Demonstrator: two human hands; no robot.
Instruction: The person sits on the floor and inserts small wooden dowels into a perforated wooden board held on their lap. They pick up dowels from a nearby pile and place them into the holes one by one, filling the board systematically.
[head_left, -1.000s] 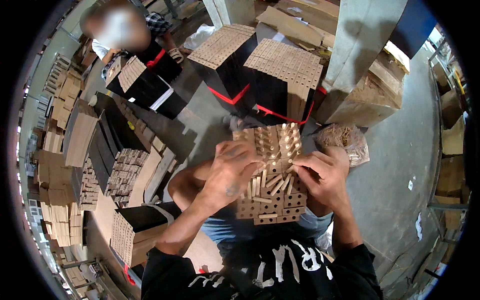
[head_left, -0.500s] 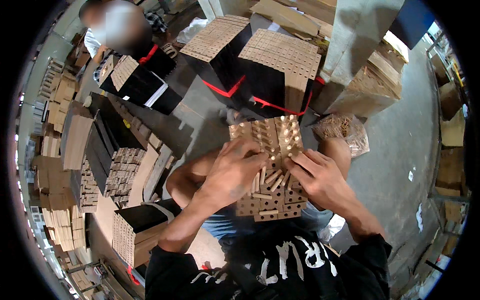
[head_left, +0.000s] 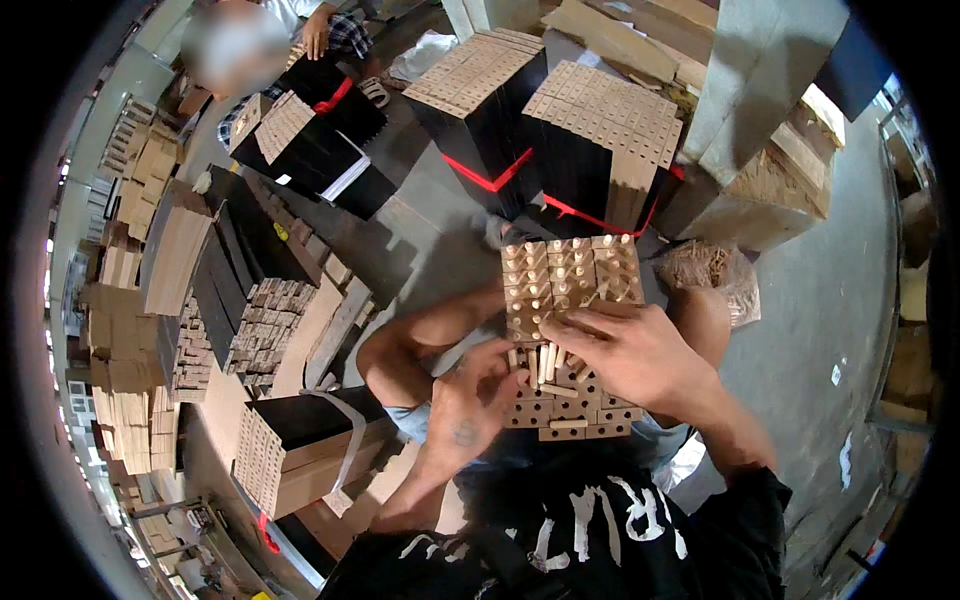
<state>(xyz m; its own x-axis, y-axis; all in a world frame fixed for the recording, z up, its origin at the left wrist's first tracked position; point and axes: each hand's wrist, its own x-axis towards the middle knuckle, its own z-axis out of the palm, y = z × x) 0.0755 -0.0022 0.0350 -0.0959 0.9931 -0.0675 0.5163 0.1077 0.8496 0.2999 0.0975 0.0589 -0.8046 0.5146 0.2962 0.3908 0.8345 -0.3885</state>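
Blocks (head_left: 605, 430), brown, drilled, pale dowels (head_left: 558, 391) upright or loose, left hand (head_left: 472, 400) and right hand (head_left: 640, 350) curled, grips unclear

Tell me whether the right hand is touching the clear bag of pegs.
Apart. The head view shows the bent knee between the right hand and the bag of pegs; the hand is over the drilled blocks.

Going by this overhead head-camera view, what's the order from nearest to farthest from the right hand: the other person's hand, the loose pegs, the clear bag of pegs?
From the right hand:
1. Loose pegs: just below its fingertips.
2. Clear bag of pegs: above and to its right.
3. Other person's hand: far off, upper left.
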